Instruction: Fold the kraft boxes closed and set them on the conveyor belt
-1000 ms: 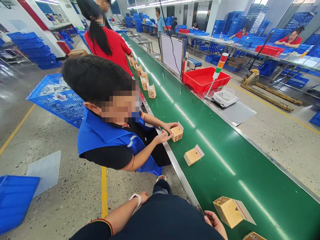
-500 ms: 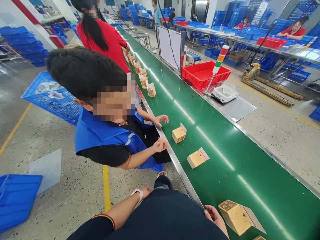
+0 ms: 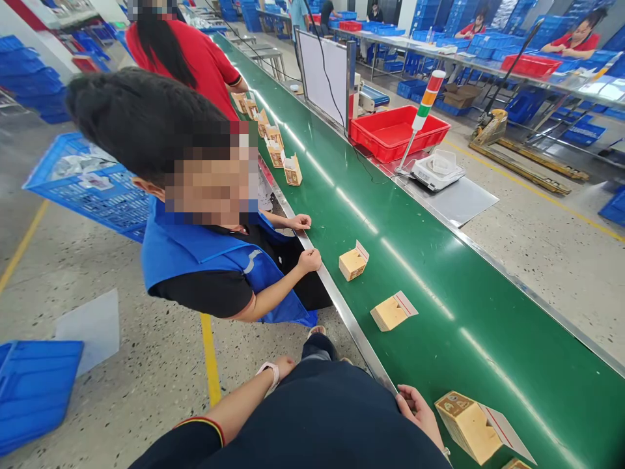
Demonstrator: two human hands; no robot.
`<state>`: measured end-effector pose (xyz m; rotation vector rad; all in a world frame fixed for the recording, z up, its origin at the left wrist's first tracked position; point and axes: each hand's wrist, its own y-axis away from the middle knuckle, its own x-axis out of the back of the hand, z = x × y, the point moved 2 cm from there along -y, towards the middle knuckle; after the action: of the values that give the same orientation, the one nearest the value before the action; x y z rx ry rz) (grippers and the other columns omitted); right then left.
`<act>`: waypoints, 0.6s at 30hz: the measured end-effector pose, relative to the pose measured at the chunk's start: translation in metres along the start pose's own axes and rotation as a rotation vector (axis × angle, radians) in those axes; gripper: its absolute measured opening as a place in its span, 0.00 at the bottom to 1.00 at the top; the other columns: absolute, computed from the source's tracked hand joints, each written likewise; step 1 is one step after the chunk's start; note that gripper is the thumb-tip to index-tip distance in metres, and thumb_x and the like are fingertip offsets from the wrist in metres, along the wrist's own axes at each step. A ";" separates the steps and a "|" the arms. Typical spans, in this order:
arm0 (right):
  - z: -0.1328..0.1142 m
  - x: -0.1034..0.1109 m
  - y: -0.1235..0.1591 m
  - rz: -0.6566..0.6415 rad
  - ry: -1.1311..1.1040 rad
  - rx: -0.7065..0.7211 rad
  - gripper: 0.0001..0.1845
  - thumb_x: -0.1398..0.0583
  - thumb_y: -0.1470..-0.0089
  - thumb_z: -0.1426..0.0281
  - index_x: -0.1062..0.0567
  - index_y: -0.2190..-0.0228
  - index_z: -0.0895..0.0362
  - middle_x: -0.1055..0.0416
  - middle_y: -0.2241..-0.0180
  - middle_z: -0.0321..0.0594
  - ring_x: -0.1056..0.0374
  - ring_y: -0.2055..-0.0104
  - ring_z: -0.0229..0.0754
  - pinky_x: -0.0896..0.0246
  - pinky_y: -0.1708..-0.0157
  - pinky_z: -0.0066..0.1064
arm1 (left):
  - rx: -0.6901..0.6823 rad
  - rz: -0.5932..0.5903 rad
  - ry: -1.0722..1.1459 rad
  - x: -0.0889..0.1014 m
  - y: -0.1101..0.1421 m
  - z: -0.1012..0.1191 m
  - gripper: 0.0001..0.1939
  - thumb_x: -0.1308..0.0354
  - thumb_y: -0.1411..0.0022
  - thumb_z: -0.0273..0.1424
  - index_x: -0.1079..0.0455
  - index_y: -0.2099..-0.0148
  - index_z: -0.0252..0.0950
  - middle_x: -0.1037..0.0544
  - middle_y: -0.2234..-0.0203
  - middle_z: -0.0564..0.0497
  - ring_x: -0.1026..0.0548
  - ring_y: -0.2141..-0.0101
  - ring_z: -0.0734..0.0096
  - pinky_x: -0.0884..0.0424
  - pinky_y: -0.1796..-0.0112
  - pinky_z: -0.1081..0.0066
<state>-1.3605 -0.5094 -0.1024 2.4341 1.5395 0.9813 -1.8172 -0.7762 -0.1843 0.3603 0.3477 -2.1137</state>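
Note:
My right hand lies at the near edge of the green conveyor belt, fingers stretched out beside an open brown carton with its flap lying out to the right. It seems to touch the carton's near side without gripping it. My left forearm, with a white wristband, reaches down past my dark-clad leg. Only the base of my left hand shows; its fingers are hidden. Two more small open cartons lie farther up the belt.
A seated co-worker in a blue vest rests both fists on the belt's metal edge. Another person in red stands beyond, by several cartons. A red tray, signal light and scale sit across the belt. Blue crates lie on the floor.
The co-worker let go of a carton and drew both hands back to the belt's edge. The cartons moved along the belt toward me. My right hand stayed beside the nearest carton.

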 end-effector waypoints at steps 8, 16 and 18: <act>0.004 -0.002 0.000 -0.022 -0.004 0.013 0.27 0.40 0.61 0.48 0.22 0.68 0.56 0.25 0.72 0.42 0.28 0.71 0.43 0.30 0.69 0.30 | -0.003 -0.076 0.212 0.010 -0.003 -0.010 0.17 0.47 0.31 0.40 0.34 0.65 0.30 0.35 0.78 0.58 0.40 0.82 0.84 0.38 0.80 0.80; -0.013 -0.003 0.005 -0.023 0.063 0.064 0.26 0.42 0.58 0.50 0.23 0.66 0.58 0.26 0.71 0.43 0.31 0.73 0.42 0.32 0.70 0.33 | 0.039 -0.065 0.183 -0.002 -0.002 0.017 0.16 0.48 0.31 0.40 0.33 0.62 0.29 0.33 0.76 0.57 0.38 0.81 0.84 0.37 0.80 0.80; -0.027 -0.002 0.002 0.046 0.145 0.143 0.28 0.44 0.57 0.52 0.25 0.62 0.60 0.27 0.68 0.46 0.33 0.75 0.40 0.32 0.71 0.34 | 0.065 -0.071 0.139 -0.018 0.018 0.025 0.15 0.48 0.31 0.39 0.33 0.58 0.29 0.30 0.71 0.54 0.33 0.77 0.81 0.32 0.75 0.77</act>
<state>-1.3750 -0.5181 -0.0811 2.5557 1.6605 1.1160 -1.7962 -0.7815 -0.1569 0.5420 0.3776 -2.1783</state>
